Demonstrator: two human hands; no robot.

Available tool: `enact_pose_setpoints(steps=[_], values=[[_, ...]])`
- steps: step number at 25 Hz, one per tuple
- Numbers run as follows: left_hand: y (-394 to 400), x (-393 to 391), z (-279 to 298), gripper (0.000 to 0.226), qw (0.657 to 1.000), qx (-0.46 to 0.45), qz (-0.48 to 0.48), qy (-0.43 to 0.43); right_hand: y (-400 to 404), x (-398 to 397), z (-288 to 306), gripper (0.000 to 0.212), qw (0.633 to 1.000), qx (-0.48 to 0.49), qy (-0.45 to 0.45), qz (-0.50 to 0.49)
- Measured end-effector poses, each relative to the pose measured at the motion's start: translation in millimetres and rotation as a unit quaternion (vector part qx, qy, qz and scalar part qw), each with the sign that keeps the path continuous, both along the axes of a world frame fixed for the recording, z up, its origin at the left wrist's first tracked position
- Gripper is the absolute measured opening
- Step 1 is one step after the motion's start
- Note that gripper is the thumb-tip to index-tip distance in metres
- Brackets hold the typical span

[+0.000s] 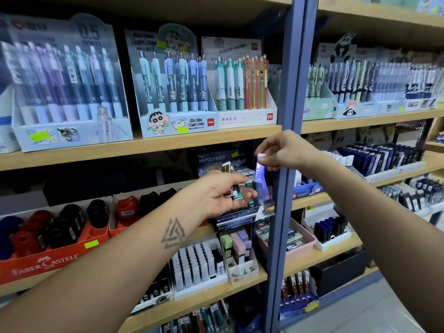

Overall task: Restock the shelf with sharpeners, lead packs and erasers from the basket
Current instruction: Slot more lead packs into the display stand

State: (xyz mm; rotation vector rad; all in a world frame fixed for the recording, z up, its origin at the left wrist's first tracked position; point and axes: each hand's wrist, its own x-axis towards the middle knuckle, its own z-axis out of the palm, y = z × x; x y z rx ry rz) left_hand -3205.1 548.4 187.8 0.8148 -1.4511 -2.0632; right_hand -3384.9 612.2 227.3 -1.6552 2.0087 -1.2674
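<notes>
Wooden shelves (149, 144) carry pen display boxes (173, 92), a red sharpener tray (43, 260) and lead packs (194, 263).

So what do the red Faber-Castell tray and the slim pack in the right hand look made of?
Faber-Castell tray: printed cardboard by the look, matte, with thin folded walls. Slim pack, pinched at its top by the right hand: seemingly clear glossy plastic, since it glints bluish and looks see-through; blur leaves it open.
</notes>
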Motion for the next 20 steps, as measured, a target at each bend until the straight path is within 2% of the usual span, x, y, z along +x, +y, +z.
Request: enact_pose_setpoints(steps=[1, 2, 3, 7, 10, 14, 18, 19, 20], values=[[-0.2, 1.0, -0.4, 0.007, 1.000, 0.013, -0.002, -0.002, 0.2, -5.5, 1.3, 0.009, 0.994, 0.007, 0.104, -0.039], [-0.5, 2.8, -1.1, 0.006, 1.000, 0.026, -0.003, -0.001, -2.1, -9.7, -0.3, 0.012, 0.978, 0.015, 0.196, -0.072], [-1.2, 4.5, -1.6, 0.012, 0.999, 0.035, -0.002, 0.000, -4.6, -11.0, -3.8, 0.016, 0.964, 0.024, 0.249, -0.089], [3.6, 8.3, -0.6, 0.018, 0.998, 0.053, 0.004, 0.031, -12.7, -14.8, -22.7, 0.024, 0.970, 0.033, 0.226, -0.085], [4.3, 9.7, 0.7, 0.019, 0.998, 0.049, 0.003, 0.036, -16.9, -18.4, -27.8, 0.018, 0.973, 0.063, 0.211, -0.073], [1.5, 8.3, -2.8, 0.017, 0.998, 0.057, -0.013, 0.036, -18.9, -7.7, -32.2, 0.014, 0.946, 0.111, 0.294, -0.083], [-1.5, 8.8, -5.3, 0.025, 0.998, 0.041, -0.032, 0.034, -21.8, 1.6, -33.9, 0.021, 0.893, 0.136, 0.405, -0.143], [-2.1, 9.6, -5.5, 0.026, 0.998, 0.037, -0.037, 0.030, -22.6, 3.9, -33.1, 0.024, 0.901, 0.114, 0.394, -0.143], [-2.6, 10.7, -5.0, 0.027, 0.998, 0.037, -0.043, 0.029, -23.5, 5.9, -30.6, 0.025, 0.926, 0.078, 0.345, -0.129]])
